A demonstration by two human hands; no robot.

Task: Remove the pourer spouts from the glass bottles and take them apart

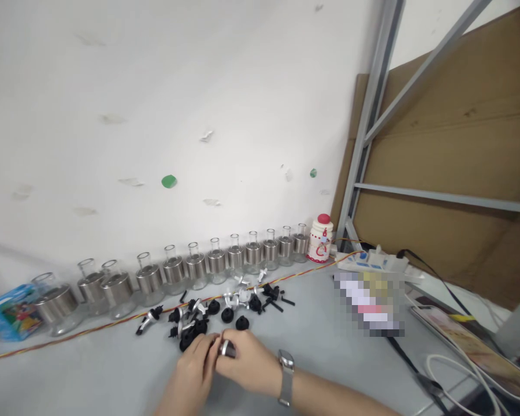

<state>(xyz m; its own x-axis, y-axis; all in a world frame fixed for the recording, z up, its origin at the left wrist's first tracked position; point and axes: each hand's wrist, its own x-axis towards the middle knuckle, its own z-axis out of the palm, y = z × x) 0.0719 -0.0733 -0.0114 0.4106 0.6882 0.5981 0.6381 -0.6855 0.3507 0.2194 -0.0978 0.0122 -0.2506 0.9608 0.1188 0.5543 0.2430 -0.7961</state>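
My left hand point(191, 372) and my right hand point(248, 361) meet at the front of the table, fingers closed together. In my right hand is a small bottle pourer part point(227, 348), dark with a silver band. The left fingertips press close against it, and what they hold is hidden. Just beyond the hands lie loose silver pourer spouts point(149, 319) with black ribbed stoppers, round black caps point(227, 315) and short black tubes point(288, 301). Whitish fittings point(238, 297) lie among them.
Glass bottles point(149, 278) with metal sleeves stand in a row along the wall. A red-and-yellow cord point(125, 318) runs in front of them. At left is a blue box point(13, 315); at right, a white jar point(320, 242), a power strip point(372, 261), a phone point(472, 341) and cables.
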